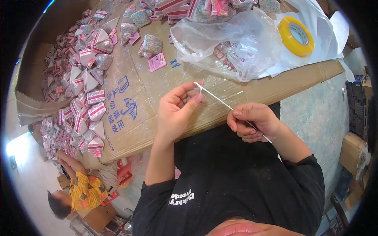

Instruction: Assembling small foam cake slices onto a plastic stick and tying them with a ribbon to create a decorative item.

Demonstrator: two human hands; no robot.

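Note:
A thin white rod [217, 96] slants between my two hands above the cardboard's near edge. My right hand [255, 122] is closed around its lower part, with the end sticking out below the fingers. At the upper end of the rod, my left hand [173, 114] has its thumb and index finger bent toward each other. A fine pale strand shows by these fingertips, too small to make out fully. Beyond my left hand, a glittery wedge-shaped pouch [151, 46] lies on the cardboard with a pink tag [157, 62].
A big heap of pink and white cake-slice-shaped pieces [89, 80] covers the left side beside an open carton [29, 74]. Clear plastic bag [252, 47], white paper [323, 47] and yellow tape roll [296, 36] lie at the far right. Another person in a yellow patterned shirt [87, 190] is lower left.

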